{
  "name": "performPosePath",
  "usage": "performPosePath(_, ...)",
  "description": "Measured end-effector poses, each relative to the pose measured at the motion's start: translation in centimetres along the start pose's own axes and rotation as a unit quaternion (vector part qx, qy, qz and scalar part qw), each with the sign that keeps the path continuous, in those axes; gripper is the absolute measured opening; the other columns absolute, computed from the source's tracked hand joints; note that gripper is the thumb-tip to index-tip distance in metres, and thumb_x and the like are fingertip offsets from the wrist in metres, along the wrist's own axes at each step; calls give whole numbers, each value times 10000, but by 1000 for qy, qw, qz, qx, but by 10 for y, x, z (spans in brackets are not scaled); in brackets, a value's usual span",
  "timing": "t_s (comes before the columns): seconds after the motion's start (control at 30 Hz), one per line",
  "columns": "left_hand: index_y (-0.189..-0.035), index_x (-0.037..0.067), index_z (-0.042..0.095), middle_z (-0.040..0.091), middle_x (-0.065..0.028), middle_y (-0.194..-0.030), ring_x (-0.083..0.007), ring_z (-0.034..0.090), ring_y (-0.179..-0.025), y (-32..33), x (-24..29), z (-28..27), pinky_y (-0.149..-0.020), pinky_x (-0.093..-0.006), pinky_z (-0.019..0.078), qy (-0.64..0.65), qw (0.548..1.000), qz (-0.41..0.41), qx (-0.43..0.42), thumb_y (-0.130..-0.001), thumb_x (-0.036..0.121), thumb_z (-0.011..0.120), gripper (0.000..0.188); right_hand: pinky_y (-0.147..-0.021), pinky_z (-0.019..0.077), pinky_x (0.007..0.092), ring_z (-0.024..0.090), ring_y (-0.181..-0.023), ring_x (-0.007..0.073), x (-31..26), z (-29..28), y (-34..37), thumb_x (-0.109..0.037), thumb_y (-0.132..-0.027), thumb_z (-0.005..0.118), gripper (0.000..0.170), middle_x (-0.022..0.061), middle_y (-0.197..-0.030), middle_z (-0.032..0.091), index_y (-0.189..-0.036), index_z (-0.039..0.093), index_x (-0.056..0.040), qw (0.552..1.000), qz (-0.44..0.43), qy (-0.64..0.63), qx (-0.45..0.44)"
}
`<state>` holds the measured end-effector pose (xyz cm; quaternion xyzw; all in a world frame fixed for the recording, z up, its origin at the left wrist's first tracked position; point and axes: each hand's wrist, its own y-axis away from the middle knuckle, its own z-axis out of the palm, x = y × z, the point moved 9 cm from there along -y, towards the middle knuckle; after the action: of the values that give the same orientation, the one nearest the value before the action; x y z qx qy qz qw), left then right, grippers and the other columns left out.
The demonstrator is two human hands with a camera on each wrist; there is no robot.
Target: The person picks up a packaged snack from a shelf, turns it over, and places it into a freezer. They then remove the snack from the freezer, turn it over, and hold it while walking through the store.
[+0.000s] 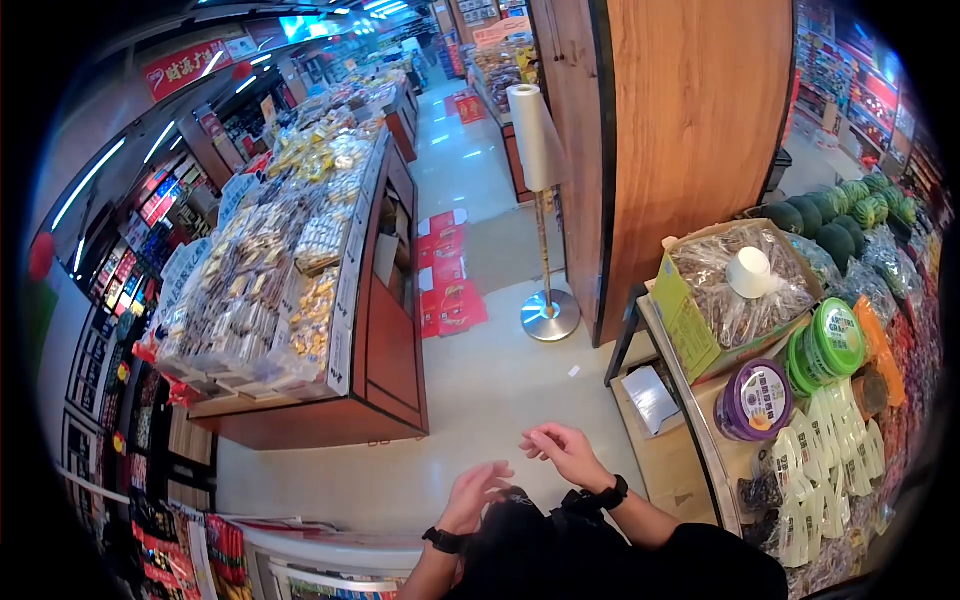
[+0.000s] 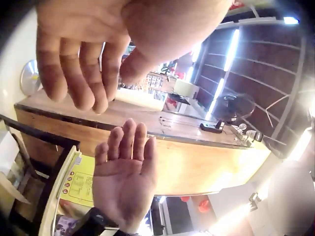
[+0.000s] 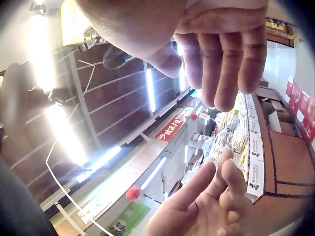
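In the head view my left hand (image 1: 474,496) and right hand (image 1: 570,455) are held out in front of my body, a small gap between them. Both are empty, with relaxed fingers, and each wrist wears a black band. The left wrist view has the left hand (image 2: 83,34) at the top, fingers pointing down, and the right hand (image 2: 125,184) below with its palm showing. From the right wrist, the right hand (image 3: 219,37) hangs at the top, while the left hand (image 3: 206,206) appears beneath it with fingers slightly bent.
A stand heaped with packaged snacks (image 1: 265,250) is on the left. To the right, a table carries a box of bagged goods (image 1: 695,315), a purple tub (image 1: 753,400), green tubs (image 1: 835,340) and watermelons (image 1: 835,240). A plastic-bag roll stand (image 1: 548,310) stands before a wooden pillar (image 1: 700,110).
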<state>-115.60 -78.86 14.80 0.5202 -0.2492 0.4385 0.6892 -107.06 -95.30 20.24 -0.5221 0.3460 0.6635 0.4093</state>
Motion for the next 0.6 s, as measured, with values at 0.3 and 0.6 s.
performPosePath(0.3,-1147,10,581,669,-112,-1042,-178,639,-864,-71,38,-50,-708,-309,517,47,999,9,-7,-1023,240,490,277,-682,503,253,669,-804,133,48,-25,-48,-246,-993,558,268,69,-936,713,-1084,659,-14,992,75,71,73)
performPosePath(0.6,-1110,38,647,699,-68,-1004,-119,619,-823,-153,96,-180,-662,-252,489,-6,993,84,81,-992,269,556,275,-708,504,259,665,-834,132,80,39,-187,-273,-1009,530,310,69,-986,705,-1136,642,-13,980,125,154,3)
